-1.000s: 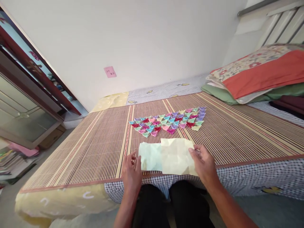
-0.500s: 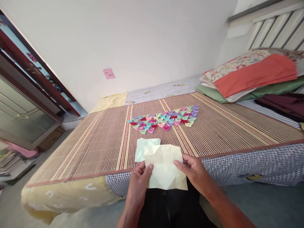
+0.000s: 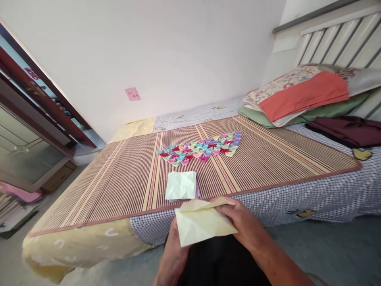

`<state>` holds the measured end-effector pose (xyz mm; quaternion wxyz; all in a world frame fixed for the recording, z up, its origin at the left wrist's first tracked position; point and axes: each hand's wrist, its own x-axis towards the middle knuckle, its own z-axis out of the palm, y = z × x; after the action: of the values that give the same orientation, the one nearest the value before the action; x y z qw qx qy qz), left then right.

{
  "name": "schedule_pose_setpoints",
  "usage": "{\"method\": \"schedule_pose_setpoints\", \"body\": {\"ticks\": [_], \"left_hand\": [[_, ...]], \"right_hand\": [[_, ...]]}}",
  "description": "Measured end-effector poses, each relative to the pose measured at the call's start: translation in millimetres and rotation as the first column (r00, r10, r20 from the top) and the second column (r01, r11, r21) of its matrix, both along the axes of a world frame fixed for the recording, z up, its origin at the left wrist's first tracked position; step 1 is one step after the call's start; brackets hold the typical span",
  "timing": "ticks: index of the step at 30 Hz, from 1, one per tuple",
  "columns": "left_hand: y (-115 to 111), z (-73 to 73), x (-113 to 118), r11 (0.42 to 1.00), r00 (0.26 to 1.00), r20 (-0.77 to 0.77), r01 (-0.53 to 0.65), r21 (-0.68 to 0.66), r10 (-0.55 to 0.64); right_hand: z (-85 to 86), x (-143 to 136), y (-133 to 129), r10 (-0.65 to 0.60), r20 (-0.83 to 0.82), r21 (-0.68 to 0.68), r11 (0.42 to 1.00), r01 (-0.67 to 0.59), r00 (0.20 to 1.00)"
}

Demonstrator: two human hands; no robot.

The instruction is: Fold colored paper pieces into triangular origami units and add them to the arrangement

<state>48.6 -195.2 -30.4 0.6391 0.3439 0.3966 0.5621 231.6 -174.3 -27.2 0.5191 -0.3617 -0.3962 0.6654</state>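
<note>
Between my hands is a pale yellow sheet of creased paper, bent over along its upper edge. My left hand grips it from the left, with most of the fingers hidden behind the paper. On the right side, my right hand is closed on the sheet's upper right part. Just beyond the hands, a stack of creased paper squares lies on the striped mat, a pale green one on top. Farther back stand rows of small folded paper pieces in many colours.
The striped mat covers the bed, whose checked sheet hangs over the front edge. Pillows and a dark red folded cloth lie at the right. A pink note is on the wall.
The yellow sheet has gone from spread flat to bent over at its top edge, and has lowered slightly. More of the paper stack shows. The view has shifted a little to the right.
</note>
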Motion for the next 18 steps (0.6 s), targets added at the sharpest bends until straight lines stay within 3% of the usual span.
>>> {"method": "schedule_pose_setpoints", "body": {"ticks": [1, 4, 8, 10, 14, 18], "left_hand": [[0.8, -2.2, 3.1, 0.996, 0.996, 0.000, -0.092, 0.012, 0.092], [8.9, 0.5, 7.4, 0.985, 0.985, 0.005, -0.171, 0.018, 0.171], [15.0, 12.3, 10.3, 0.968, 0.968, 0.041, -0.248, -0.024, 0.249], [11.8, 14.4, 15.2, 0.969, 0.968, 0.055, -0.242, -0.057, 0.245], [2.4, 15.2, 25.1, 0.980, 0.976, 0.095, -0.189, -0.057, 0.194], [1.3, 22.4, 21.0, 0.981, 0.961, 0.206, -0.170, -0.090, 0.186]], "right_hand": [[-1.3, -4.3, -0.6, 0.058, -0.028, -0.034, 0.998, -0.059, 0.998], [-2.8, -9.0, -0.2, 0.147, -0.066, -0.062, 0.987, -0.151, 0.987], [-1.1, -3.0, 2.5, 0.099, -0.025, 0.121, 0.988, -0.095, 0.995], [-0.3, -4.6, 2.1, 0.093, 0.048, 0.184, 0.978, -0.101, 0.994], [1.3, -18.3, -4.0, -0.119, 0.152, 0.157, 0.983, 0.094, 0.981], [5.9, -21.1, -10.0, -0.144, 0.277, 0.201, 0.975, 0.090, 0.950]]}}
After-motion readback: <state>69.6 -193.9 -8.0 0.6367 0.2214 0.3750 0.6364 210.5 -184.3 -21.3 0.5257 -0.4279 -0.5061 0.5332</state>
